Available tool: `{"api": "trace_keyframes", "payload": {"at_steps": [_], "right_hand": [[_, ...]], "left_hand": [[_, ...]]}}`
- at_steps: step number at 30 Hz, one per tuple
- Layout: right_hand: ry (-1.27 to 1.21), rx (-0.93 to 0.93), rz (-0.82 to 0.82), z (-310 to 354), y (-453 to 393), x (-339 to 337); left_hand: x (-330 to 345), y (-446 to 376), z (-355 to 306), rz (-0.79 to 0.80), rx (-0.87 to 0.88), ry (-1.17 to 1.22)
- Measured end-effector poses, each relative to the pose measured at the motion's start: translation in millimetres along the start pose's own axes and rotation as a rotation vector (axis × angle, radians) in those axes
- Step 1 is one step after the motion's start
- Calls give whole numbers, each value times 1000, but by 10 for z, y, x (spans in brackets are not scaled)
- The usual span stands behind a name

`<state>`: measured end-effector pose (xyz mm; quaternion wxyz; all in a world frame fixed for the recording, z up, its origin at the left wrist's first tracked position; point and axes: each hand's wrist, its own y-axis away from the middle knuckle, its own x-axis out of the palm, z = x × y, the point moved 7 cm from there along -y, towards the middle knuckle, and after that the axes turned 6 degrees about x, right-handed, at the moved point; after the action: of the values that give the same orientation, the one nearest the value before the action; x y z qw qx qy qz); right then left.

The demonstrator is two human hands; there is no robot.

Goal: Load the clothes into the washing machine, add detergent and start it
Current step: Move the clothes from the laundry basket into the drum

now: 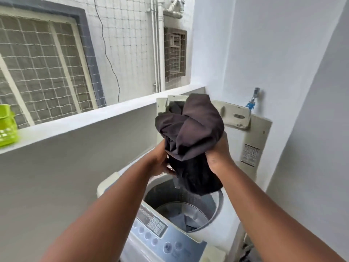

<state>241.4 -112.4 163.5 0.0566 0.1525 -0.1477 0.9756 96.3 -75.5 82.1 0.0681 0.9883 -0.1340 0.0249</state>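
While a bundle of dark clothes point(190, 133) is clamped between both hands, the loading step looks to be only partly done. The left hand point(160, 161) presses in on the bundle's near-left side with its fingers curled under the cloth, and the right hand point(220, 156) grips the opposite side, thumb and fingers closed on the fabric. Nothing of the bundle touches the washing machine point(170, 239) yet: its lower, darker end hangs just below the hands, over the open drum point(181, 207) and about level with the far rim.

Well below the hands, at the bottom of the drum, lies a small heap of grey-blue cloth point(188, 220), so I judge that at least one garment is already in. The lid point(243, 118) stands open behind the hands, leaning back against the wall, which leaves the opening free.

What remains, as far as can be judged: lowering or dropping this bundle into the drum, then any further clothes, which are not in view. No detergent can be seen anywhere. A lime-green plastic object point(7, 125) sits on the ledge far to the left of the left hand, but what it holds I cannot tell. The control panel point(156, 229) lies nearer the person than both hands, untouched, and whether any light is on there cannot be made out, so adding detergent, closing the lid and starting all seem still ahead.
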Motion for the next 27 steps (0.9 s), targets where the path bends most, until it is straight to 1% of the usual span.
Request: {"api": "trace_keyframes", "payload": {"at_steps": [2, 4, 6, 9, 11, 14, 17, 19, 21, 22, 23, 25, 26, 27], "right_hand": [[75, -4, 55, -110, -109, 182], [117, 12, 72, -331, -251, 262], [103, 61, 71, -585, -408, 256], [59, 185, 59, -1007, -629, 182], [98, 265, 34, -1302, -741, 83], [149, 355, 13, -1705, -843, -62], [292, 376, 46, -2003, -896, -178], [371, 397, 78, -2202, -920, -235], [400, 471, 64, -2407, -918, -337], [442, 501, 58, -2511, -915, -396], [514, 526, 59, -2626, -912, -460], [697, 564, 53, -2858, -902, -594], [756, 614, 45, -2960, -886, -663], [815, 667, 56, -3044, -875, -718]], "left_hand": [[-199, -136, 87, -16, 0, 136], [-361, -259, 156, -51, 14, 172], [-477, -390, 234, -99, -8, 154], [-643, -672, 453, -193, -50, 114], [-707, -844, 630, -233, -94, 79], [-797, -1075, 852, -252, -97, -25], [-897, -1266, 1098, -290, -126, -80], [-939, -1394, 1326, -282, -179, -116], [-964, -1525, 1530, -241, -249, -186], [-982, -1593, 1631, -194, -297, -255], [-965, -1676, 1750, -110, -360, -319], [-900, -1770, 1984, 110, -523, -437], [-864, -1811, 2109, 223, -605, -490], [-843, -1834, 2230, 303, -687, -533]]}}
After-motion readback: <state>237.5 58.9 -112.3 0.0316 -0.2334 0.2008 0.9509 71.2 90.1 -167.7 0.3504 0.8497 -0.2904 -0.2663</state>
